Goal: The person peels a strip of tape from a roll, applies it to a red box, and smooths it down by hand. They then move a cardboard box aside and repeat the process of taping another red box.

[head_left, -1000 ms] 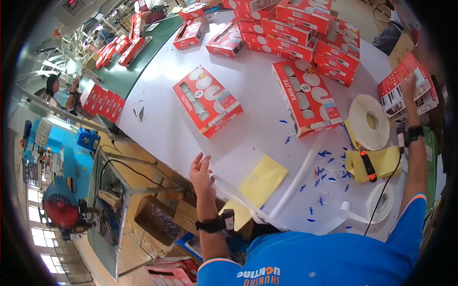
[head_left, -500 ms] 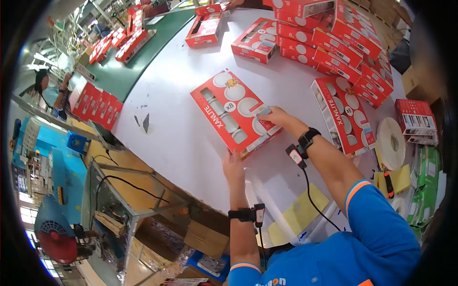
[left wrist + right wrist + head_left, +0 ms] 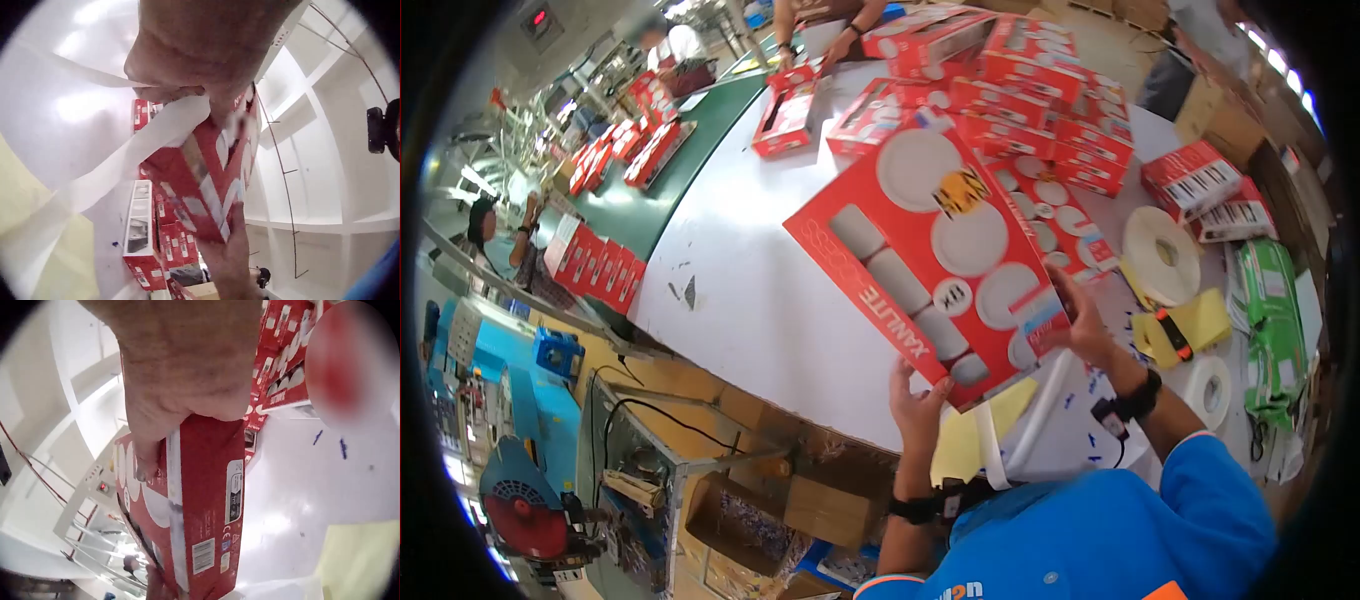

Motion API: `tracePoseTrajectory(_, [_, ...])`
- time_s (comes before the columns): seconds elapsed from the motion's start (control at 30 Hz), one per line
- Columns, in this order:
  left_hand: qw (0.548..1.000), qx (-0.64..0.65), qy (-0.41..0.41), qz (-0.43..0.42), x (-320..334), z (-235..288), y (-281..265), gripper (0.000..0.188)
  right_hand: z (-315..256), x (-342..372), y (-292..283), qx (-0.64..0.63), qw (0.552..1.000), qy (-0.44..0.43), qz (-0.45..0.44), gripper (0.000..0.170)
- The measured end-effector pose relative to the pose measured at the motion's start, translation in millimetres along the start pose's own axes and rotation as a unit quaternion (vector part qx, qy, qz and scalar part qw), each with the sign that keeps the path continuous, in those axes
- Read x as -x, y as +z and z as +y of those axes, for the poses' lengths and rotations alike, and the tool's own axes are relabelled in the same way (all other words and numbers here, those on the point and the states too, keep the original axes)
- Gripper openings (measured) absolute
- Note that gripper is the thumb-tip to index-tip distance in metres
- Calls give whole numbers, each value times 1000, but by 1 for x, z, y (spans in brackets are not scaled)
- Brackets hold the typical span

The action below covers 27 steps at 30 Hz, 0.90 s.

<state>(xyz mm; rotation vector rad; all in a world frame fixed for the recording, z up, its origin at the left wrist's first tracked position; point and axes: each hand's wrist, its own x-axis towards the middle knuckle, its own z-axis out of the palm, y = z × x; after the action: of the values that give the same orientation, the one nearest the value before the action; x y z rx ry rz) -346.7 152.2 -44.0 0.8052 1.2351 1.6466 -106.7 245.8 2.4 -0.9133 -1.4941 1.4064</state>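
Both hands hold a red XANLITE light bulb box [image 3: 975, 290], raised off the table and tilted, its windowed front facing the head camera. My left hand [image 3: 918, 410] grips its lower near corner, thumb over the front edge. At the right-hand edge, my right hand [image 3: 1085, 325] grips the box with the thumb on the front. In the right wrist view the end panel [image 3: 209, 487] shows a barcode and a clear strip along its edge. A white tape strip [image 3: 112, 175] trails from beside my left hand in the left wrist view.
A second XANLITE box [image 3: 1050, 215] lies behind the held one, before stacked red boxes [image 3: 1090, 140]. At right are a large tape roll [image 3: 1162, 255], a cutter [image 3: 1173, 335] on yellow paper, a smaller roll [image 3: 1208, 392] and a green bag [image 3: 1272, 330]. Another person's hands [image 3: 840, 45] work at the far edge.
My right hand left a box at the far right and came over to the XANLITE box lying mid-table. Both hands took hold of that box and raised it towards the head camera.
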Motion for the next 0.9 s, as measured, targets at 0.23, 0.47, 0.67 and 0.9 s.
tracePoseTrajectory(0.23, [956, -147, -103, -233, 86, -24, 91, 43, 6, 183, -102, 122, 991, 30, 49, 100])
tracePoseTrajectory(0.47, [945, -237, 72, -213, 177, -69, 182, 50, -24, 268, -180, 197, 975, 13, 106, 70])
tracePoseTrajectory(0.67, [941, -255, 67, -214, 197, -98, 183, 56, 0, 281, -200, 159, 984, 44, 65, 66])
tracePoseTrajectory(0.9, [917, -332, 123, -185, 206, -97, 183, 60, -13, 269, -194, 172, 980, 26, 101, 81])
